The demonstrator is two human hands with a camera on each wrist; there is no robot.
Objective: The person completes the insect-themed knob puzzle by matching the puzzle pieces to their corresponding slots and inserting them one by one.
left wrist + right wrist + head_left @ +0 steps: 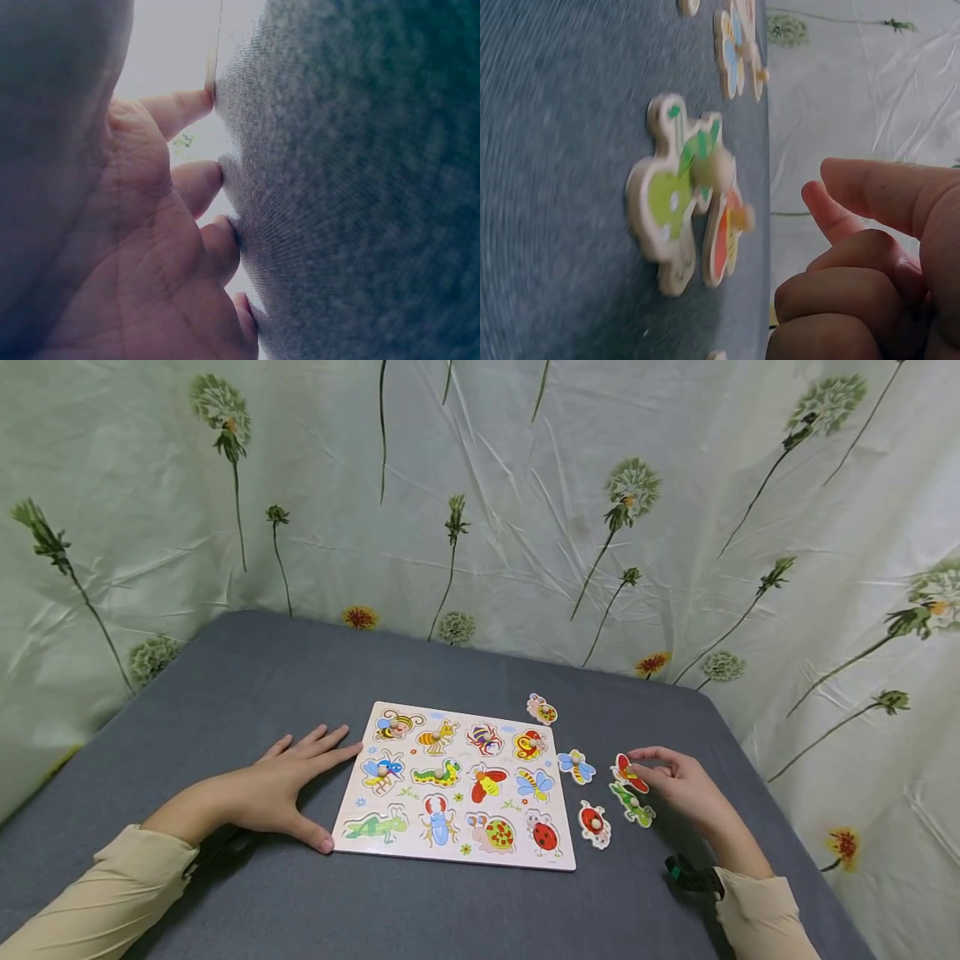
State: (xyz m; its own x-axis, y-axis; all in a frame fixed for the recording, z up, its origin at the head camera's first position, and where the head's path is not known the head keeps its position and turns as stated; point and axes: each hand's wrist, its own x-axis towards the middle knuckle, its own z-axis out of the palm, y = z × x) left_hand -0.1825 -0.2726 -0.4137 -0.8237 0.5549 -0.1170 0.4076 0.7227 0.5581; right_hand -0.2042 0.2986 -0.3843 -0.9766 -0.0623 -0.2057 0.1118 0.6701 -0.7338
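My left hand (281, 785) lies spread on the cloth, its thumb tip and forefinger tip at the left edge of a wooden insect peg puzzle board (405, 814). In the left wrist view, the palm and fingers (199, 187) show close up. My right hand (686, 789) hovers beside a red winged insect piece (630, 774), thumb and forefinger apart near its knob. In the right wrist view a gap shows between those fingers and the red piece (721, 244); the other fingers curl loosely. Just below the red piece lies a green grasshopper piece (633, 807).
Right of the board lie a ladybug piece (595, 825) and a blue-winged dragonfly piece (576, 767). A snail piece (542, 709) is by its upper right corner. Knobbed pieces fill the upper slots. A grey cloth (300, 668) covers the table; a flowered curtain (517, 577) hangs behind.
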